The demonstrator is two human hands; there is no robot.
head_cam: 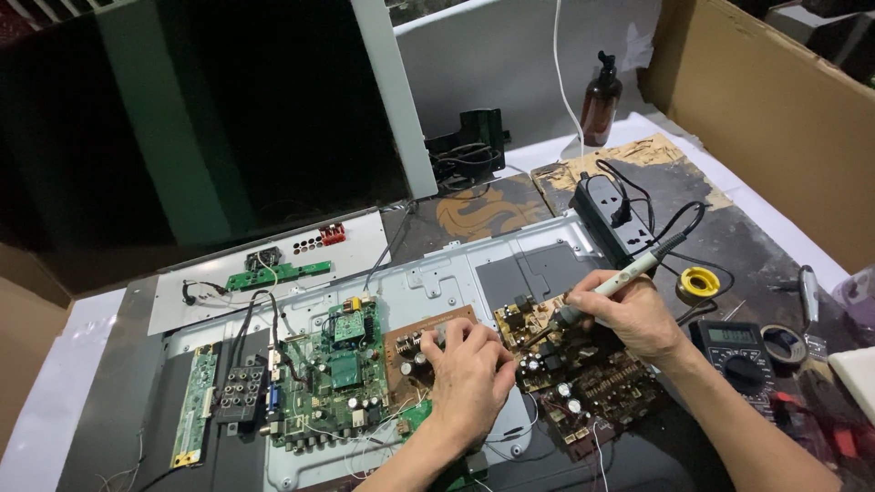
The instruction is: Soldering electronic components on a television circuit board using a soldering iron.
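Right hand (632, 314) grips iron (609, 287), tip on brown board (583, 378); left hand (469, 369) steadies it, fingers curled; soldering under way, boards still out

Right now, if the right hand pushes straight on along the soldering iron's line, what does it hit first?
The right hand points the soldering iron down-left. Its tip looks to be at or just above the brown power board, so that comes first; actual contact is unclear. The left hand lies further along.
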